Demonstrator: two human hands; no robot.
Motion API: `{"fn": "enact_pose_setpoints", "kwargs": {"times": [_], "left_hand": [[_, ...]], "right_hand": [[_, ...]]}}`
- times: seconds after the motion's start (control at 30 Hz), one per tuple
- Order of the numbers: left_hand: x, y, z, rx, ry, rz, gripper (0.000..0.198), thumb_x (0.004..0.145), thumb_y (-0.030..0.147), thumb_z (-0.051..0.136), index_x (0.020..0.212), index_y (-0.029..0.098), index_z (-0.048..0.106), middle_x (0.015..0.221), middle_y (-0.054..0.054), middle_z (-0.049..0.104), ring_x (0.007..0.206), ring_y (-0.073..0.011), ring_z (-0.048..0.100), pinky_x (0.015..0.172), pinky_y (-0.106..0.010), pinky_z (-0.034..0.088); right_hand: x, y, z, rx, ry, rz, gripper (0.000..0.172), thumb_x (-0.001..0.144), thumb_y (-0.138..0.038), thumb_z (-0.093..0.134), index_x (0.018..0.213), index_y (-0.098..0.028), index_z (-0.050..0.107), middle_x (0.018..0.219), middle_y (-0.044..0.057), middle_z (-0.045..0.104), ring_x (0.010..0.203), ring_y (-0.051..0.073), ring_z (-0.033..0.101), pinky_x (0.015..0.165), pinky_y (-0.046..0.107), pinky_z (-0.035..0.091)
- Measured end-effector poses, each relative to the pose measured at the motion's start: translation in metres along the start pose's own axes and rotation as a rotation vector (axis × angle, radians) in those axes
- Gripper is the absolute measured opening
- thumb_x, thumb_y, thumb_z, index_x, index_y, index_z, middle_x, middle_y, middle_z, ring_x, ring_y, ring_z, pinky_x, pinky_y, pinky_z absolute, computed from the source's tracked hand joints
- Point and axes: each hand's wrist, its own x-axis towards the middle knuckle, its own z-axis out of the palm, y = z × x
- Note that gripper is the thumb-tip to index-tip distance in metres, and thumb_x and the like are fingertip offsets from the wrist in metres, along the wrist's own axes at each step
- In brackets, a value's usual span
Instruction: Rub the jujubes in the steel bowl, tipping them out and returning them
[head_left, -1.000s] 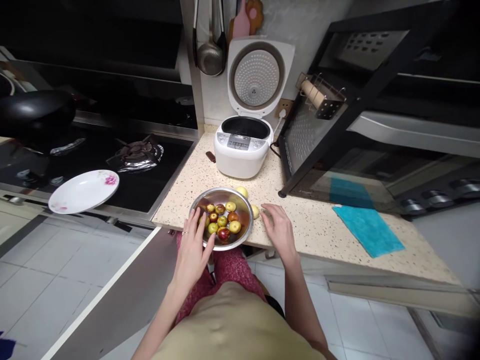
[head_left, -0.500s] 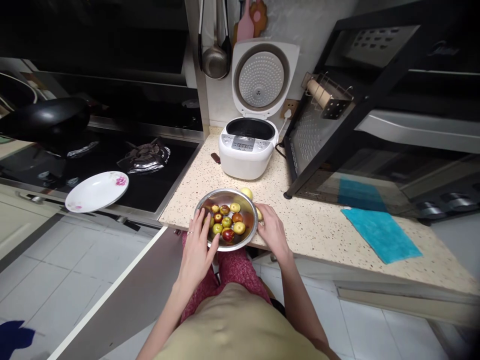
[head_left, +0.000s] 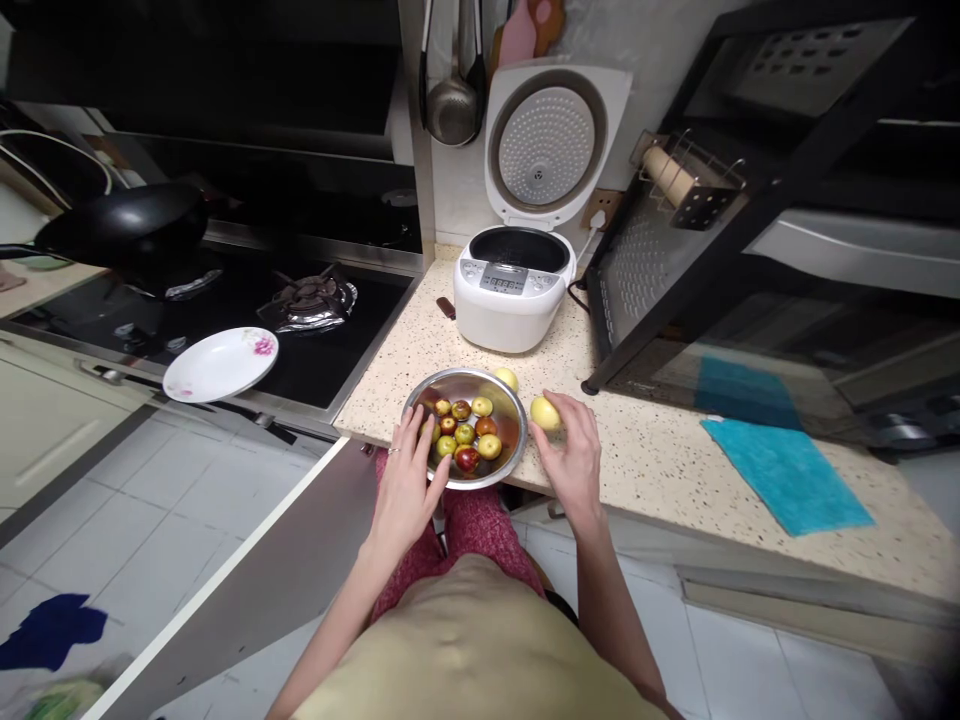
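A round metal bowl (head_left: 517,455) sits at the counter's front edge with several jujubes (head_left: 466,458) in it, some yellow-green, some red-brown. My left hand (head_left: 405,470) lies over the bowl's left rim, fingers stretched out and spread, thumb near the front rim. To the right of the bowl, my right hand (head_left: 576,455) pinches a yellow-green jujube (head_left: 545,413) between thumb and fingers. Another pale green jujube (head_left: 507,379) is just behind the bowl's far rim, partly hidden by it.
Behind the bowl stands a white rice cooker (head_left: 510,305) with its lid raised. A black oven (head_left: 750,330) and a turquoise cloth (head_left: 787,475) are on the right. Left are the stove, a wok (head_left: 127,225) and a flowered plate (head_left: 217,365). A cabinet door (head_left: 247,560) juts out below.
My right hand has come away from the bowl's right rim and now shows the jujube in its fingers. The left hand stays on the rim. The whole view has shifted slightly.
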Motion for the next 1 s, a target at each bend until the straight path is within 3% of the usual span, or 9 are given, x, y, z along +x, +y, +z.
{"fn": "enact_pose_setpoints", "kwargs": {"times": [0.1,0.33,0.6,0.8,1.0], "left_hand": [[0.0,0.0,0.0,0.009,0.013,0.014,0.062,0.108,0.036,0.046,0.165,0.025,0.023,0.169,-0.016,0.033,0.16,-0.0318,0.025,0.127,-0.061,0.03],[0.0,-0.001,0.001,0.0,0.013,0.018,0.062,0.108,0.036,0.046,0.165,0.025,0.024,0.17,-0.016,0.032,0.16,-0.0316,0.025,0.127,-0.061,0.031],[0.0,-0.001,0.002,-0.016,0.02,0.011,0.061,0.109,0.038,0.044,0.165,0.025,0.025,0.17,-0.016,0.032,0.16,-0.0326,0.026,0.126,-0.062,0.03],[-0.001,-0.002,0.004,-0.02,0.028,0.015,0.061,0.109,0.037,0.045,0.165,0.025,0.026,0.17,-0.015,0.032,0.16,-0.0322,0.025,0.126,-0.061,0.032],[-0.001,-0.003,0.006,-0.015,0.052,0.033,0.062,0.108,0.035,0.047,0.165,0.025,0.024,0.169,-0.016,0.034,0.16,-0.0314,0.026,0.127,-0.061,0.032]], "right_hand": [[0.004,-0.014,0.002,0.066,-0.017,-0.024,0.037,0.1,-0.029,0.059,0.137,-0.027,0.061,0.129,0.012,0.065,0.125,0.031,0.059,0.108,0.053,0.051],[0.012,-0.038,0.035,0.227,-0.261,-0.093,0.034,0.098,-0.024,0.059,0.132,-0.026,0.062,0.131,0.01,0.066,0.127,0.028,0.061,0.111,0.049,0.051],[0.02,-0.044,0.049,0.167,-0.424,-0.11,0.03,0.096,-0.019,0.056,0.126,-0.022,0.06,0.126,0.011,0.068,0.12,0.028,0.064,0.104,0.046,0.053],[0.023,-0.039,0.047,0.177,-0.4,-0.122,0.029,0.098,-0.023,0.059,0.127,-0.024,0.062,0.129,0.01,0.069,0.123,0.027,0.064,0.107,0.047,0.052],[0.046,-0.008,0.035,0.089,-0.16,-0.05,0.027,0.104,-0.026,0.047,0.123,-0.021,0.066,0.124,0.013,0.07,0.12,0.028,0.064,0.108,0.049,0.052]]}}
